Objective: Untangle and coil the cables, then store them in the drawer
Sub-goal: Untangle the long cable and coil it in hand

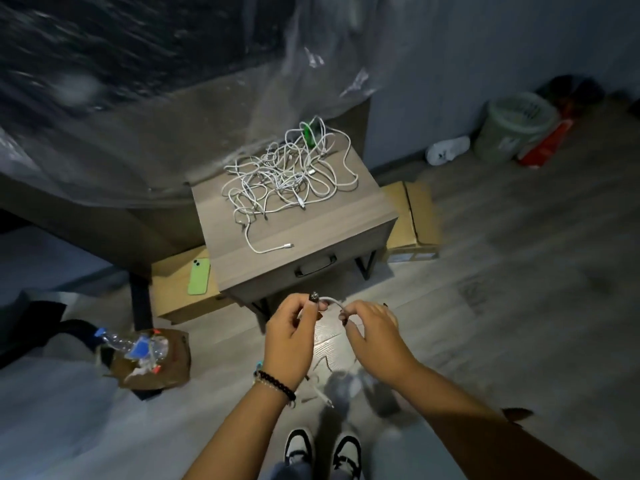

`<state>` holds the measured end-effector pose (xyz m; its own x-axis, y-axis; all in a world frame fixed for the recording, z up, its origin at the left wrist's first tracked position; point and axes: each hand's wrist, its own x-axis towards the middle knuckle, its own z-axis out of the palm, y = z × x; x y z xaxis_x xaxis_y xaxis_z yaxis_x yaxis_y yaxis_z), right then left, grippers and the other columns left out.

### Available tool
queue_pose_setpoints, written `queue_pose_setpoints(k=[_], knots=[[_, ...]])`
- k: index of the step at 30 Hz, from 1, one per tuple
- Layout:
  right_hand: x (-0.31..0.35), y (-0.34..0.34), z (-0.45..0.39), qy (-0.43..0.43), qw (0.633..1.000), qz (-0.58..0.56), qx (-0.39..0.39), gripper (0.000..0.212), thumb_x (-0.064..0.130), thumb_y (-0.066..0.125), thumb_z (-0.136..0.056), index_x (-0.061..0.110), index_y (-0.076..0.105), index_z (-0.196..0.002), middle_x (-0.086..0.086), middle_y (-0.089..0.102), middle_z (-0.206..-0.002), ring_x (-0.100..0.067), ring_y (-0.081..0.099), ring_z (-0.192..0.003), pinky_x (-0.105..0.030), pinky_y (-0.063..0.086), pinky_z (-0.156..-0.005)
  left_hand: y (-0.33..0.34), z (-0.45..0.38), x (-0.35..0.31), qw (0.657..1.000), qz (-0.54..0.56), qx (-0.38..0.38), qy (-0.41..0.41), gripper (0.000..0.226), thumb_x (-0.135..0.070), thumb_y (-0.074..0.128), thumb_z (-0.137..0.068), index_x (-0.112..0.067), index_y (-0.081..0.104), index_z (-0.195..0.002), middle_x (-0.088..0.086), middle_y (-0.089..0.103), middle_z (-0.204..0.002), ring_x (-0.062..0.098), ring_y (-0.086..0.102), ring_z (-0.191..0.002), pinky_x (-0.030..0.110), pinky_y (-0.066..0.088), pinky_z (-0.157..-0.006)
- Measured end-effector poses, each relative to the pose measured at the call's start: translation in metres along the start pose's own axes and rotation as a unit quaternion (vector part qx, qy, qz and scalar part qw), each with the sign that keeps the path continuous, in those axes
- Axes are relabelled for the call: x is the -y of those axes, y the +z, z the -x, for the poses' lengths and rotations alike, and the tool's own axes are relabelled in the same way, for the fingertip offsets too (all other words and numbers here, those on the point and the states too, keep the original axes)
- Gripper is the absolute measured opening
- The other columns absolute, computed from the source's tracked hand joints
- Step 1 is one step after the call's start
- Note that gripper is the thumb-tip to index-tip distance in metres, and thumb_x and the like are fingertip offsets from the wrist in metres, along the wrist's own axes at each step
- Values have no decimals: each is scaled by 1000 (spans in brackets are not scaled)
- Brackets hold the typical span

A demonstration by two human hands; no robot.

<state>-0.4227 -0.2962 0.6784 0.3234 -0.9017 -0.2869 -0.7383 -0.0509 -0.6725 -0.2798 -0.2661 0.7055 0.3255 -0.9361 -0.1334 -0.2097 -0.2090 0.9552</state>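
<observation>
Cables [291, 174] lie tangled on the nightstand [346, 209], drawer [311, 268] shut. I judge I'm coiling one freed cable [330, 301]: my left hand [291, 336] and right hand [372, 336] each pinch it, a short arc between them (its loose end dangles, blurred). Next I should wind even loops, then open the drawer.

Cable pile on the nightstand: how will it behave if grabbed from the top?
Likely floppy: the cable pile lies in loose, slack loops. Probably lifts as one clump, since strands cross everywhere. Looks light, so it may drag across the nightstand rather than separate.
</observation>
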Motion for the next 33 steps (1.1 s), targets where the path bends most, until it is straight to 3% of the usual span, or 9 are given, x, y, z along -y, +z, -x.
queue_pose_setpoints(k=[5,8,11,14,17,20,23,28,33], knots=[[32,-35,-12,-8,990,-143,2,14,14,54,-93,27,58,-90,7,62,-92,-9,57,-91,-24,48,-83,-18,-26,-51,976,186,-72,-84,27,-8,47,-96,-9,64,-75,3,71,-81,9,63,-76,23,50,-68],[45,-54,-26,-6,984,-178,9,20,6,55,-90,24,62,-86,-1,63,-83,-10,55,-72,-22,46,-69,-29,-58,-75,884,419,-93,-185,29,-15,44,-97,-14,54,-70,2,75,-82,13,67,-81,23,54,-65],[54,-71,-45,13,981,-191,26,21,4,54,-90,22,64,-85,-12,63,-80,-8,48,-62,-21,41,-61,-46,-93,-93,777,575,-82,-241,28,-27,45,-97,-21,47,-70,3,75,-95,14,69,-97,29,50,-83],[58,-86,-65,38,975,-220,5,15,5,58,-89,16,66,-84,-13,59,-73,-11,46,-62,-23,39,-58,-56,-126,-105,750,613,-65,-238,29,-30,44,-98,-21,48,-70,2,74,-92,16,71,-94,38,48,-93],[64,-100,-90,70,969,-231,-62,9,8,66,-85,11,67,-77,-1,56,-66,-7,46,-61,-18,38,-58,-61,-164,-120,735,632,-93,-227,33,-29,42,-100,-17,47,-69,4,64,-68,17,70,-66,40,56,-77],[69,-118,-118,127,947,-275,-111,11,11,71,-83,4,66,-76,-1,51,-64,-10,43,-59,-22,36,-57,-65,-200,-128,773,587,-112,-213,32,-27,40,-100,-16,43,-71,0,46,-62,10,46,-46,19,44,-44],[79,-139,-147,183,899,-379,-119,5,10,70,-83,11,68,-78,-4,56,-68,-15,47,-64,-28,39,-59,-62,-225,-131,843,501,-73,-182,26,-24,41,-98,-18,45,-74,-3,38,-56,7,29,-38,18,24,-36],[108,-164,-178,214,789,-562,-125,11,0,58,-87,7,61,-80,-7,53,-71,-16,54,-69,-40,54,-82,-48,-241,-128,980,179,-14,-88,11,-10,60,-89,-9,55,-99,1,47,-58,11,36,-41,20,31,-41],[130,-186,-205,196,764,-610,-78,11,-4,56,-85,5,57,-79,-6,49,-67,-13,53,-63,-47,56,-85,-31,-247,-122,994,-31,103,25,43,-17,81,-73,-20,57,-110,-9,70,-95,-6,56,-71,17,45,-71]])
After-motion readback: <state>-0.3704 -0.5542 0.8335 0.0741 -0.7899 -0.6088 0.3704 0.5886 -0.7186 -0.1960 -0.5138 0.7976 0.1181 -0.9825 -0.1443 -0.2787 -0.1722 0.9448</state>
